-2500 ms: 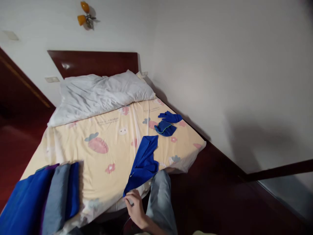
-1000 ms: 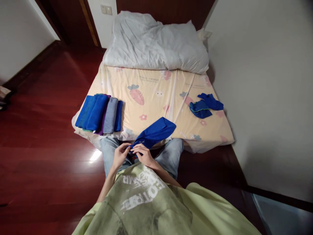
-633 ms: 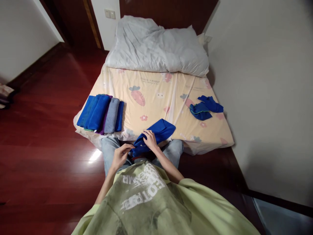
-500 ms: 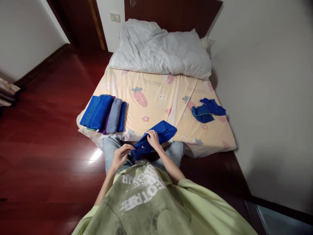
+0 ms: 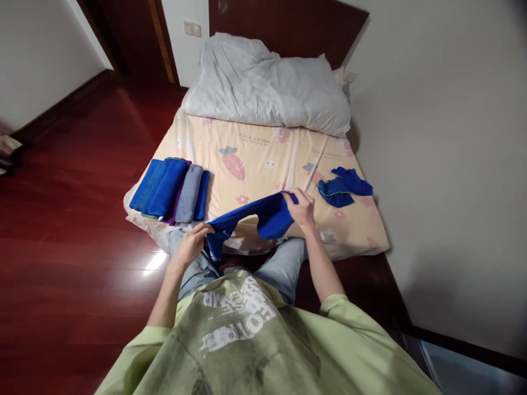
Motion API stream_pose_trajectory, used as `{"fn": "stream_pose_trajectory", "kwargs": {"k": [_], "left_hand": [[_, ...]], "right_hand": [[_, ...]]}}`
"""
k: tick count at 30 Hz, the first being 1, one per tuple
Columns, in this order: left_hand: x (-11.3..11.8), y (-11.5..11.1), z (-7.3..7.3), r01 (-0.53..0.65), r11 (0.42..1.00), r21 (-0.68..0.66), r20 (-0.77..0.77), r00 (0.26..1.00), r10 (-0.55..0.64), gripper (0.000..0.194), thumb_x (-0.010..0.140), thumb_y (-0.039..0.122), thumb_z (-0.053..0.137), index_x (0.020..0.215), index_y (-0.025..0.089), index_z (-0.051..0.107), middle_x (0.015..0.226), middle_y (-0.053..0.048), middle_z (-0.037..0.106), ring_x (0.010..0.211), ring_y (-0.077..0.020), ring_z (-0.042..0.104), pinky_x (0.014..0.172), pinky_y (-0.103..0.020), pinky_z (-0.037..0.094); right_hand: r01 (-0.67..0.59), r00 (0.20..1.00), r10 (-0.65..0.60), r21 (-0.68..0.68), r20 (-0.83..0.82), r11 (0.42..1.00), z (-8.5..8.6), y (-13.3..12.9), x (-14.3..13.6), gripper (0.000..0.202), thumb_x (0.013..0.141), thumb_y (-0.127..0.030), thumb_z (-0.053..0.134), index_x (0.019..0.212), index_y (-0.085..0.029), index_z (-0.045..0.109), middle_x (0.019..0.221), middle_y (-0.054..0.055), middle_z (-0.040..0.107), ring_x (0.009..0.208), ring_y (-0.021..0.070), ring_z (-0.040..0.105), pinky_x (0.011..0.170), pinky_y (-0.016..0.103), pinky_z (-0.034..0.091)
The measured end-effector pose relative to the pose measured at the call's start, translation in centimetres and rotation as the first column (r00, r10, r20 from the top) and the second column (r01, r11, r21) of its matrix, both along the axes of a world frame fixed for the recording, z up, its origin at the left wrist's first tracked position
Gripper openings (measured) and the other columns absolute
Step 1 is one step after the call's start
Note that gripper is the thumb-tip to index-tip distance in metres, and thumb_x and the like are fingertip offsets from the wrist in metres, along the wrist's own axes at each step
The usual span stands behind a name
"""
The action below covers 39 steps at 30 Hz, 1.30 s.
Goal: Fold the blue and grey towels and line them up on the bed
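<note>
Near frame centre, my left hand (image 5: 188, 247) and right hand (image 5: 302, 209) are pinching blue cloth (image 5: 275, 216); its sagging is risking creases.

Towels (image 5: 167, 186) left on bed (image 5: 269, 178), cloths (image 5: 335, 193) right, bedding (image 5: 263, 88) behind.

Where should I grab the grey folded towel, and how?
Pinch the grey folded towel by its near end, from above, I'd say: it's long and narrow, that end faces you, and the purple towel and a blue towel crowd its long sides.
</note>
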<state>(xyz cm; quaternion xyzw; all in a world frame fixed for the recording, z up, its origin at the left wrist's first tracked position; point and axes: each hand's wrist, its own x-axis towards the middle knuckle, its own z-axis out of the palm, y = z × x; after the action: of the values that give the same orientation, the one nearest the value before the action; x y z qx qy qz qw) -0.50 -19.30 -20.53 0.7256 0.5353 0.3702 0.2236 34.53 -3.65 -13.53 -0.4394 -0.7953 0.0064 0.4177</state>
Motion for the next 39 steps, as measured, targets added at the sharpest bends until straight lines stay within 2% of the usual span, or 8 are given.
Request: {"fn": "stream_pose_trajectory", "kwargs": {"k": [6, 12, 20, 23, 28, 33, 36, 39], "left_hand": [[0.6, 3.4, 2.7, -0.161, 0.972, 0.171, -0.018, 0.986, 0.167, 0.018, 0.090, 0.021, 0.054, 0.096, 0.019, 0.070, 0.101, -0.006, 0.070, 0.094, -0.0174, 0.068, 0.091, -0.028, 0.053], [1.4, 4.4, 3.2, -0.349, 0.903, 0.250, -0.001, 0.933, 0.360, 0.012, 0.092, 0.024, 0.059, 0.081, 0.021, 0.064, 0.087, -0.003, 0.064, 0.082, -0.0152, 0.064, 0.082, -0.026, 0.052], [-2.0, 2.2, 3.2, -0.424, 0.854, 0.301, -0.015, 0.894, 0.449, 0.019, 0.089, 0.016, 0.056, 0.102, 0.021, 0.069, 0.108, -0.007, 0.067, 0.102, -0.0188, 0.066, 0.094, -0.030, 0.053], [-3.3, 0.9, 4.2, -0.437, 0.836, 0.333, -0.010, 0.885, 0.466, 0.021, 0.093, 0.017, 0.055, 0.104, 0.021, 0.072, 0.108, -0.006, 0.072, 0.101, -0.0182, 0.069, 0.097, -0.031, 0.052], [-3.7, -1.2, 7.4, -0.529, 0.722, 0.446, 0.076, 0.826, 0.559, 0.014, 0.093, 0.019, 0.062, 0.095, 0.021, 0.076, 0.098, -0.003, 0.076, 0.091, -0.0171, 0.071, 0.084, -0.030, 0.057], [-3.6, -2.5, 10.4, -0.444, 0.601, 0.664, 0.026, 0.818, 0.575, 0.022, 0.089, 0.010, 0.065, 0.094, 0.026, 0.079, 0.100, -0.001, 0.077, 0.084, -0.0160, 0.071, 0.072, -0.031, 0.058], [-3.9, -3.1, 11.0, -0.378, 0.674, 0.634, -0.049, 0.851, 0.523, 0.033, 0.090, 0.007, 0.062, 0.103, 0.033, 0.079, 0.112, -0.003, 0.074, 0.092, -0.0211, 0.072, 0.082, -0.040, 0.062], [-4.3, -3.8, 10.7, -0.344, 0.791, 0.505, -0.114, 0.882, 0.457, 0.041, 0.088, 0.006, 0.062, 0.106, 0.039, 0.078, 0.122, -0.002, 0.070, 0.103, -0.0268, 0.070, 0.092, -0.047, 0.062]], "right_hand": [[0.006, 0.998, -0.013, 0.109, 0.065, 0.994, 5.9, -0.9, 1.9, 0.027, 0.096, -0.043, 0.067, 0.086, -0.019, 0.073, 0.081, 0.006, 0.075, 0.076, 0.0182, 0.072, 0.077, 0.028, 0.055], [0.062, 0.997, -0.067, 0.140, 0.033, 0.988, 6.4, -2.0, 3.2, 0.030, 0.095, -0.046, 0.068, 0.081, -0.020, 0.073, 0.075, 0.005, 0.073, 0.071, 0.0189, 0.070, 0.073, 0.030, 0.055], [0.111, 0.994, -0.109, 0.209, -0.020, 0.972, 6.6, -3.9, 6.4, 0.026, 0.092, -0.042, 0.073, 0.078, -0.020, 0.073, 0.071, 0.005, 0.072, 0.066, 0.0184, 0.069, 0.069, 0.029, 0.055], [0.103, 0.994, -0.105, 0.161, 0.003, 0.982, 5.4, -5.2, 7.9, 0.024, 0.091, -0.041, 0.074, 0.078, -0.020, 0.073, 0.070, 0.004, 0.073, 0.064, 0.0185, 0.070, 0.068, 0.030, 0.056], [0.058, 0.998, -0.058, 0.006, 0.011, 0.998, 2.7, -9.2, 10.0, 0.017, 0.090, -0.037, 0.075, 0.080, -0.023, 0.075, 0.073, 0.003, 0.075, 0.064, 0.0197, 0.072, 0.066, 0.031, 0.058], [0.037, 0.998, -0.048, -0.219, -0.046, 0.975, -0.6, -13.7, 11.2, 0.020, 0.088, -0.041, 0.075, 0.076, -0.024, 0.075, 0.071, 0.001, 0.074, 0.061, 0.0196, 0.070, 0.064, 0.031, 0.058], [-0.002, 0.993, -0.053, -0.454, -0.109, 0.891, -3.7, -16.1, 11.0, 0.028, 0.086, -0.047, 0.076, 0.072, -0.022, 0.074, 0.069, 0.001, 0.073, 0.060, 0.0188, 0.068, 0.062, 0.029, 0.056], [-0.079, 0.991, -0.030, -0.735, -0.134, 0.674, -7.4, -18.9, 10.2, 0.028, 0.078, -0.046, 0.081, 0.072, -0.020, 0.073, 0.069, 0.000, 0.072, 0.064, 0.0180, 0.067, 0.063, 0.027, 0.053]]}}
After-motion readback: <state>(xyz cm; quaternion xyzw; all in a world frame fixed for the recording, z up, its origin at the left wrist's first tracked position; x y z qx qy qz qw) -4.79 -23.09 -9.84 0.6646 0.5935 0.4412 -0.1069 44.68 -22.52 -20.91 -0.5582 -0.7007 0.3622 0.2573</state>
